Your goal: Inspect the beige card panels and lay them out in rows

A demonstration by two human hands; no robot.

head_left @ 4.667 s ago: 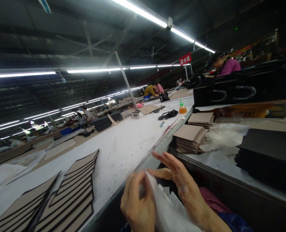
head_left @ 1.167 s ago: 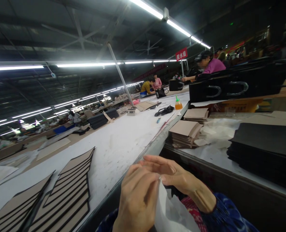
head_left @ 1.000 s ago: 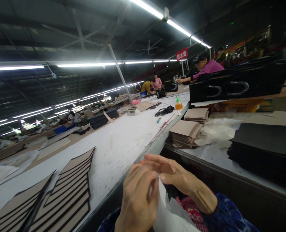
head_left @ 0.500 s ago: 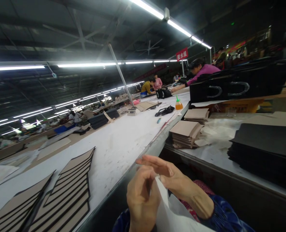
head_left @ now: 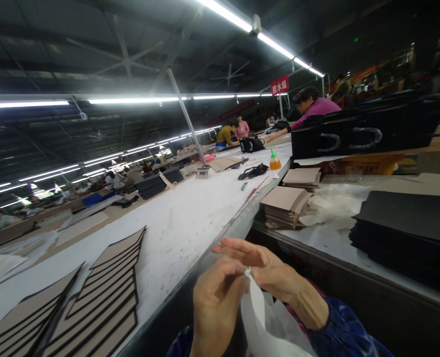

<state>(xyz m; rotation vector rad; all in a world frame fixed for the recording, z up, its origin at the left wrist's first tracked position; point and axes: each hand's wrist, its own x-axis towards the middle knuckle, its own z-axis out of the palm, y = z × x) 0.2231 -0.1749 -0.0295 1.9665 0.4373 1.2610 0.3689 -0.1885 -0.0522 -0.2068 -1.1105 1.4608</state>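
A thin white plastic bag [head_left: 268, 317] hangs down in front of me, its top corner gathered at about the middle of the lower view. My left hand [head_left: 216, 307] and my right hand [head_left: 268, 267] meet at that corner, with the fingers of both pinching the plastic. Blue patterned sleeves show at both wrists, and a red checked cloth [head_left: 297, 312] lies below my right forearm. The lower part of the bag runs out of the frame.
Black-edged card panels [head_left: 100, 302] lie fanned on the white-covered table [head_left: 175, 233] to my left. To my right are stacks of beige card [head_left: 284, 208] and black sheets [head_left: 402, 218], and black bags with handles [head_left: 364, 131]. A co-worker's pink sleeve [head_left: 316, 106] reaches beyond them.
My hands have drawn closer around the bag's corner, which now sticks up between my fingers. The co-worker's arm has stretched forward along the far table.
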